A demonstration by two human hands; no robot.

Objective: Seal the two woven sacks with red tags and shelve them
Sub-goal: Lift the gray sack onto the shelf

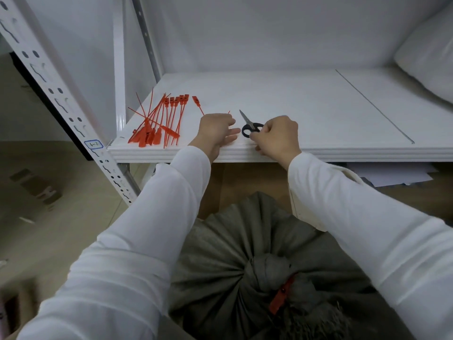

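R hand (277, 136) round scissors (248, 124), L hand (215, 130) over red tag (196, 101), shelf (318, 149) front.

Black scissors (250, 125) mid-frame, white cushion (431, 57) far R, loose papers (392, 175) lower R, blue-edged label (94, 144) L.

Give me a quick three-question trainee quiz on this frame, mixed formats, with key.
1. True or false: the grey sack below the shelf already carries a red tag at its tied neck.
2. Which hand is at the handles of the scissors? A) left B) right C) neither
3. Fill in: the pile of loose tags lies on the shelf to the ____ of the left hand.
Key: 1 true; 2 B, the right hand; 3 left.
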